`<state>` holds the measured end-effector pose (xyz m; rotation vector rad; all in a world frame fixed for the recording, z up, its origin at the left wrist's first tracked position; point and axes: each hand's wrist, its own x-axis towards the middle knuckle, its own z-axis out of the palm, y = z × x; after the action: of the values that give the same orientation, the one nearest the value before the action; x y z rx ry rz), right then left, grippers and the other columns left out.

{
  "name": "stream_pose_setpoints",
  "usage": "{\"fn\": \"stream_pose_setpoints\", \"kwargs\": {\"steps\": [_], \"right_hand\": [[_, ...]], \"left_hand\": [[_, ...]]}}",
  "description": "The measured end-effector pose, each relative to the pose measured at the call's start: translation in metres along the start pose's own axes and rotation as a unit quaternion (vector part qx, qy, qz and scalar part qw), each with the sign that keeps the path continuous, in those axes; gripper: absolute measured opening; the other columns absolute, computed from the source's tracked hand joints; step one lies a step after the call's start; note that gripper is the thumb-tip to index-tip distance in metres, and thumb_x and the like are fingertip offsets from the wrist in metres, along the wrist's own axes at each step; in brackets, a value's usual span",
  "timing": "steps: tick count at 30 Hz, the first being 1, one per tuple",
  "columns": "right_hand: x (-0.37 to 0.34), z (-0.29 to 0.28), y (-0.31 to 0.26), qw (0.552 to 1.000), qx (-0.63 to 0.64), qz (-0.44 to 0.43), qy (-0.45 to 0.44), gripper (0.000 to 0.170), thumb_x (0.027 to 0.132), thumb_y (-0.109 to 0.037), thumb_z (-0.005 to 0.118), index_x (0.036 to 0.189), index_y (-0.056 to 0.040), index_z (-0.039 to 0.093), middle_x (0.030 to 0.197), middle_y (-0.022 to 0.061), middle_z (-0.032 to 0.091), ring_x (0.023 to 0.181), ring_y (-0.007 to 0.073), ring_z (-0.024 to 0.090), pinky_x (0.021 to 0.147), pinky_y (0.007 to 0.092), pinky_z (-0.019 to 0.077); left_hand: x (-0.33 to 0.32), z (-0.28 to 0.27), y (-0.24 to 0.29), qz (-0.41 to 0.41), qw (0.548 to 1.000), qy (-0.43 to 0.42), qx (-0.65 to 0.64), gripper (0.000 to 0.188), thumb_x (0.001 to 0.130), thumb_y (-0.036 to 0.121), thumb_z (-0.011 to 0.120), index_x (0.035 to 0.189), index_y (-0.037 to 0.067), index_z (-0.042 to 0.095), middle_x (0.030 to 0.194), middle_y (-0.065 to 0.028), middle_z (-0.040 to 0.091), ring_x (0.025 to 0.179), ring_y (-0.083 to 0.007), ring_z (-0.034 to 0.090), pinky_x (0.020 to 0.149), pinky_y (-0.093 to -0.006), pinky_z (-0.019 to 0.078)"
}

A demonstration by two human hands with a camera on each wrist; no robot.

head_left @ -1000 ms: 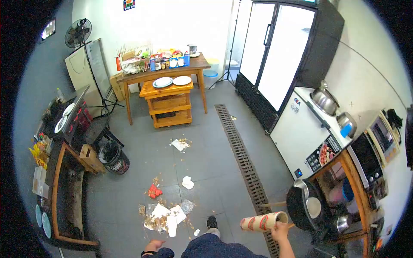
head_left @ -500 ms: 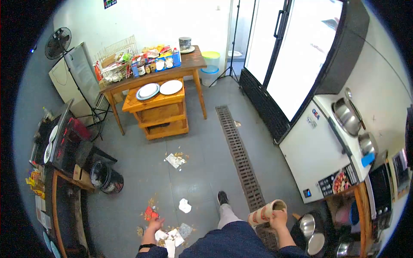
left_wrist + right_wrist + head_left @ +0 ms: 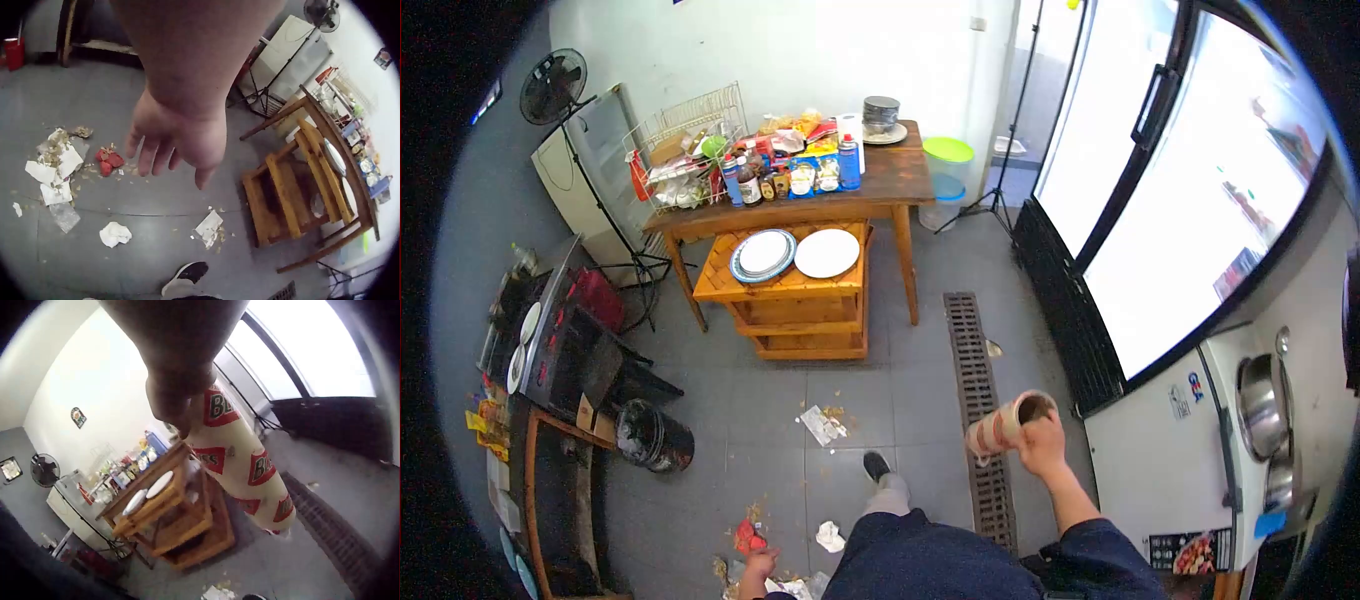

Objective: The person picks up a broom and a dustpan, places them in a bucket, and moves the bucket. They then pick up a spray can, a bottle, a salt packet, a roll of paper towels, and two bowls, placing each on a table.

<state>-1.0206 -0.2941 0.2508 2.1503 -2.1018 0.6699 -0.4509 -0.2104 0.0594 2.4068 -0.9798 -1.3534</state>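
Observation:
My right hand [image 3: 1042, 445] grips a cream tube printed with red labels [image 3: 240, 456] by its upper end, where a round dark opening shows. In the right wrist view the tube slants down, its far end over the floor grate. My left hand [image 3: 178, 140] hangs empty with its fingers extended above the floor. In the head view it overlaps the litter near a red crumpled piece [image 3: 749, 537]. White papers [image 3: 55, 169] and brown scraps lie heaped on the tiles. A crumpled white paper [image 3: 830, 537] and another littered sheet [image 3: 822, 426] lie apart from the heap.
Ahead stands a wooden cart [image 3: 800, 312] bearing white plates, before a loaded table [image 3: 900, 185]. A black bin [image 3: 670, 447] stands at left. A glass-door fridge [image 3: 1050, 300] lines the right, beside a white freezer [image 3: 1140, 430]. A floor grate [image 3: 968, 350] runs between.
The view has moved forward toward the table and cart. My right hand carries the tube forward, past the stools at right. The floor litter now sits lower in view, and my left hand stays empty.

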Motion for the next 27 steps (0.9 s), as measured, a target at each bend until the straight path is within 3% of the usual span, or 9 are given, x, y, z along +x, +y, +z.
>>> {"fn": "stream_pose_setpoints", "kwargs": {"steps": [2, 5, 8, 11, 13, 17, 22, 27], "right_hand": [[0.071, 0.005, 0.007, 0.999, 0.012, -0.03, 0.027, 0.01, 0.058, -0.014, 0.059, 0.056, -0.0093, 0.05, 0.057, 0.0068, 0.05, 0.064, 0.0248, 0.049, 0.082, 0.042, 0.0328], [0.183, 0.007, 0.013, 0.992, 0.007, -0.094, 0.089, 0.009, 0.058, -0.014, 0.06, 0.059, -0.0095, 0.052, 0.058, 0.0067, 0.05, 0.065, 0.0252, 0.05, 0.081, 0.0416, 0.0342], [0.29, 0.002, 0.014, 0.992, 0.018, -0.095, 0.08, 0.015, 0.058, -0.016, 0.063, 0.064, -0.0064, 0.054, 0.061, 0.0086, 0.051, 0.068, 0.0269, 0.051, 0.082, 0.0409, 0.0342], [0.393, -0.009, 0.002, 0.987, 0.021, -0.124, 0.101, 0.018, 0.057, -0.018, 0.064, 0.066, -0.0061, 0.054, 0.063, 0.009, 0.052, 0.069, 0.0274, 0.051, 0.082, 0.0405, 0.0344], [0.454, -0.003, 0.004, 0.982, 0.016, -0.144, 0.122, 0.02, 0.056, -0.017, 0.065, 0.068, -0.0065, 0.054, 0.065, 0.0094, 0.052, 0.071, 0.0279, 0.05, 0.082, 0.0393, 0.0346], [0.56, 0.013, 0.007, 0.982, 0.01, -0.141, 0.125, 0.023, 0.055, -0.017, 0.066, 0.072, -0.0056, 0.055, 0.07, 0.0099, 0.053, 0.078, 0.0294, 0.049, 0.084, 0.0393, 0.0329], [0.69, 0.048, 0.028, 0.966, -0.003, -0.191, 0.177, 0.021, 0.055, -0.017, 0.063, 0.072, -0.0067, 0.056, 0.066, 0.0102, 0.053, 0.072, 0.0266, 0.05, 0.079, 0.037, 0.0344], [0.812, 0.082, 0.048, 0.97, 0.027, -0.202, 0.134, 0.019, 0.055, -0.019, 0.063, 0.064, -0.006, 0.055, 0.062, 0.0107, 0.053, 0.068, 0.026, 0.05, 0.072, 0.0359, 0.0358]], "left_hand": [[0.07, 0.013, -0.009, -0.053, 0.998, -0.027, 0.024, 0.043, 0.066, 0.033, 0.065, 0.089, -0.003, 0.055, 0.081, -0.0124, 0.058, 0.074, -0.0189, 0.054, 0.066, -0.0294, 0.0429], [0.096, 0.01, 0.066, -0.058, 0.996, -0.01, -0.06, 0.026, 0.071, 0.019, 0.06, 0.088, 0.002, 0.05, 0.066, -0.006, 0.052, 0.051, -0.015, 0.049, 0.044, -0.0291, 0.0404], [0.176, 0.019, 0.104, -0.009, 0.994, 0.077, -0.081, 0.03, 0.071, 0.022, 0.059, 0.092, 0.002, 0.049, 0.072, -0.0067, 0.053, 0.056, -0.0156, 0.051, 0.05, -0.0299, 0.0425], [0.186, 0.006, 0.219, 0.068, 0.993, 0.086, -0.046, 0.039, 0.065, 0.027, 0.065, 0.091, 0.0, 0.053, 0.08, -0.0082, 0.058, 0.07, -0.0158, 0.053, 0.063, -0.0281, 0.0427], [0.213, 0.002, 0.273, 0.075, 0.994, 0.076, -0.031, 0.035, 0.07, 0.025, 0.061, 0.094, 0.002, 0.049, 0.08, -0.0073, 0.055, 0.075, -0.0163, 0.052, 0.067, -0.0282, 0.042], [0.23, -0.018, 0.377, 0.128, 0.977, 0.082, -0.152, 0.035, 0.068, 0.017, 0.064, 0.096, 0.002, 0.049, 0.077, -0.0049, 0.056, 0.071, -0.0128, 0.052, 0.066, -0.0246, 0.0414], [0.239, -0.047, 0.456, 0.187, 0.941, 0.117, -0.256, 0.032, 0.069, 0.011, 0.062, 0.096, 0.0, 0.048, 0.08, -0.0042, 0.054, 0.074, -0.0112, 0.05, 0.068, -0.0222, 0.0399], [0.253, -0.057, 0.504, 0.153, 0.9, 0.236, -0.333, 0.029, 0.071, 0.009, 0.06, 0.094, -0.002, 0.048, 0.079, -0.0057, 0.053, 0.071, -0.0117, 0.05, 0.066, -0.0234, 0.0409]]}}
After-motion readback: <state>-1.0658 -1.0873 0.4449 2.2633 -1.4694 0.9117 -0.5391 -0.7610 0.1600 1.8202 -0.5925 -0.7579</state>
